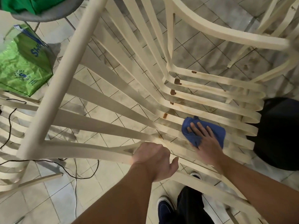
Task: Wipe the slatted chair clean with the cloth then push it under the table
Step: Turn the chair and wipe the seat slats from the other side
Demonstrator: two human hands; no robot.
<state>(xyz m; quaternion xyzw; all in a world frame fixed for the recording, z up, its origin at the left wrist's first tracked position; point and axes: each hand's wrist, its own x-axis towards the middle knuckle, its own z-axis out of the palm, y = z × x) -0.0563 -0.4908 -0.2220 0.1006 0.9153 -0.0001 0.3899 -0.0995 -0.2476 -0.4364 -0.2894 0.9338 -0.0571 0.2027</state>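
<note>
One big cream slatted chair (61, 78) fills nearly all of my feed, seen from above and from its near side. Its long axis runs left to right. The top rail of the back lies far left of my grip, and the back slats stream from it to the bend just beyond my hands. From there the seat slats carry on rightward, so the rounded front edge points right. It stands on a pale tiled floor (40, 199).

Past that front edge, well right of the wiping hand, sits a large black shape (278, 135); the feed is too dark there for me to say what it is. Far left of the grip, beyond the top rail, a crumpled green bag (24, 70) lies on the tiles.

My left hand (152, 159) is wrapped round the near side rail, fingers curled over it, thumb out to the right. My right hand (205, 139), just right of that grip and a little beyond it, lies flat with fingers spread. It pinches nothing and presses a blue cloth (216, 131) onto the near seat slats. The cloth is bunched and shows ahead of the fingers and to their right.

Below the grip are dark shoes (165, 209). Thin black cables (76, 177) trail over the tiles to its lower left. Brown stains (177, 81) dot the slats at the bend, beyond the cloth.
</note>
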